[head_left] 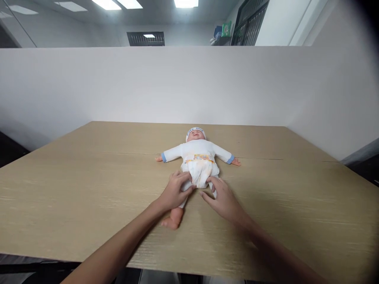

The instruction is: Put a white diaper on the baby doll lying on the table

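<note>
A baby doll (pixel 197 148) lies on its back on the table, arms spread and head toward the far side. It wears a white top with blue cuffs, white trousers and a printed headband. Around its hips is a white diaper (pixel 201 173) with a colourful printed waistband. My left hand (pixel 175 191) curls around the doll's leg on the left, at the diaper's leg edge. My right hand (pixel 225 199) is at the other leg, its fingers touching near the diaper's edge and its thumb held apart. That hand and forearm hide the lower part of this leg.
The wide wooden table (pixel 89 189) has a seam running across it behind the hands. A white partition (pixel 177 85) rises along its far edge. Dark objects stand beyond the table at both sides. Behind the partition, a green package (pixel 226 28) is visible.
</note>
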`<action>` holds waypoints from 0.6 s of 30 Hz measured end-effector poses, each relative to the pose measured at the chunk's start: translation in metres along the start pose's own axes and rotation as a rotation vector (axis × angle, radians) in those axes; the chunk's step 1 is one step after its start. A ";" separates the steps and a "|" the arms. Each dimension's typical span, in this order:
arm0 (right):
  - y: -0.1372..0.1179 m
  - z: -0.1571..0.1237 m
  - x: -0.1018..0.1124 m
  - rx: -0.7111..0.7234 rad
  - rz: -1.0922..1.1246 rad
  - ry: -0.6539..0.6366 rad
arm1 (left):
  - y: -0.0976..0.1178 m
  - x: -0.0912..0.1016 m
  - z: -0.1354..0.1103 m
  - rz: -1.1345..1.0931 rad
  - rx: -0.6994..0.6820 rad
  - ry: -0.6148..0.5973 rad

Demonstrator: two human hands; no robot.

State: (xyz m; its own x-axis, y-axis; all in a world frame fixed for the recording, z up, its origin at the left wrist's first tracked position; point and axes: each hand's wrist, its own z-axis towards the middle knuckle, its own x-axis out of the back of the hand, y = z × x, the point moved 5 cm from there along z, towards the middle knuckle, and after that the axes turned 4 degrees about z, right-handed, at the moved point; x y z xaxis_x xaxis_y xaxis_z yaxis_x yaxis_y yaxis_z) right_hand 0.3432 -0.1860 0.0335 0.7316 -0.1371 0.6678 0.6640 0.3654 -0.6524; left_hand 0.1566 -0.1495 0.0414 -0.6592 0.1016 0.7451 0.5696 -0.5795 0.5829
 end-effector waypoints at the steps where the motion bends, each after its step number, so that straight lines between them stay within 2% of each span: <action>1: 0.002 0.001 0.000 -0.009 0.010 0.004 | -0.001 0.000 0.000 0.001 0.003 -0.003; 8: 0.007 0.003 -0.001 -0.056 0.038 0.013 | -0.007 -0.003 0.002 -0.061 0.037 0.043; 11: 0.008 0.002 -0.001 -0.074 0.048 0.048 | -0.014 -0.005 0.004 -0.203 0.080 0.093; 14: 0.013 0.003 0.001 -0.158 0.105 0.106 | -0.022 -0.010 0.006 -0.372 0.146 0.125; 18: 0.019 0.006 0.012 -0.207 0.189 0.185 | -0.032 -0.015 0.006 -0.526 0.236 0.212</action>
State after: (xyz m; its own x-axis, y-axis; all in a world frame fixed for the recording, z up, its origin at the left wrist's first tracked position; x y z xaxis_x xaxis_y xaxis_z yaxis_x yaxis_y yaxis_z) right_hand 0.3637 -0.1751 0.0319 0.8476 -0.2568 0.4644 0.5176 0.2078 -0.8300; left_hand 0.1509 -0.1279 0.0137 -0.9508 0.1486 0.2718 0.2189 -0.2985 0.9290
